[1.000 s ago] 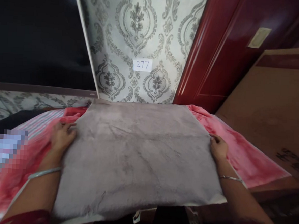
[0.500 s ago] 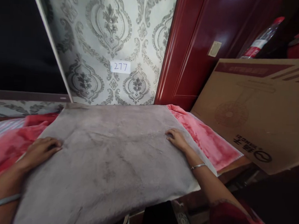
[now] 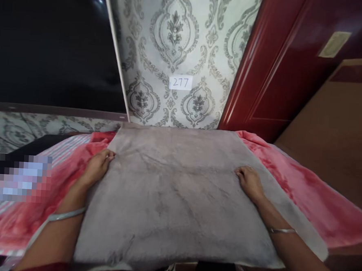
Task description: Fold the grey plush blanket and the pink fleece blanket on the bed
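Smoothing step: left hand (image 3: 96, 169) and right hand (image 3: 250, 182) rest flat, each grip open, on the grey towel (image 3: 177, 192); folding next likely requires pinching the edge beside each grip.

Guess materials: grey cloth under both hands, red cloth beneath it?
Grey cloth: looks like short-pile plush or microfibre, matte; stroke marks show in the nap. Red cloth: likely fleece, soft sheen, fuzzy folds. Left hand and right hand rest flat on the grey cloth.
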Demonstrator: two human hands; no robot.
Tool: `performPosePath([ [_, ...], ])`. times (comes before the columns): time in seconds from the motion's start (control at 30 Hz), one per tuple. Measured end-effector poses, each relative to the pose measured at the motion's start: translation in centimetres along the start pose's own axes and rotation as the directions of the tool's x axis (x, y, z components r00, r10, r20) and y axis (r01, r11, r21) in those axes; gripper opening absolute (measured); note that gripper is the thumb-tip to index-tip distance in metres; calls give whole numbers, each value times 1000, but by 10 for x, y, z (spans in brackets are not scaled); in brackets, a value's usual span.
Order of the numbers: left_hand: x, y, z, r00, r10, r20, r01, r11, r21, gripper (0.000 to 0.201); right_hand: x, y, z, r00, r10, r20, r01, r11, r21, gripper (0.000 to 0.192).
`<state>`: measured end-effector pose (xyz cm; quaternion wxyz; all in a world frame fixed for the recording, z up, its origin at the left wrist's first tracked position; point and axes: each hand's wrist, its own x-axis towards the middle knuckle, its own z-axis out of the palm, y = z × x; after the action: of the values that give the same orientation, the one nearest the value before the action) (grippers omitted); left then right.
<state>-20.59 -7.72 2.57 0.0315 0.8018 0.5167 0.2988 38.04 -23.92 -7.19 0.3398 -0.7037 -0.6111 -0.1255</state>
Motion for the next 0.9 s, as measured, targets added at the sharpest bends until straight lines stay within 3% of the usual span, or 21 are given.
performPosePath([
  [0.1,-1,3,-3,999,-13,-49,13,1000,-4,14,0,2,0,998,5,-66,-3,999,36,18],
  [0.27,-1,9,-9,977,132,-165,-138,990,-22,16,1,-3,-7,990,3,-142,1,1000,28,20],
  [0.33,-4,11,-12,970,136,-201,-153,986,-71,18,2,-6,-10,984,28,-175,-23,999,31,20],
  [0.5,-10,11,-14,982,8,-191,-54,970,-237,24,2,-14,-16,962,160,-223,-152,987,54,23],
  [0.7,-7,6,-13,974,-83,-211,72,996,-61,19,1,-20,-23,936,251,-247,-241,968,70,23],
  [0.9,-5,12,-19,957,-140,-253,134,990,-42,20,1,-24,-30,924,262,-277,-243,965,103,19],
])
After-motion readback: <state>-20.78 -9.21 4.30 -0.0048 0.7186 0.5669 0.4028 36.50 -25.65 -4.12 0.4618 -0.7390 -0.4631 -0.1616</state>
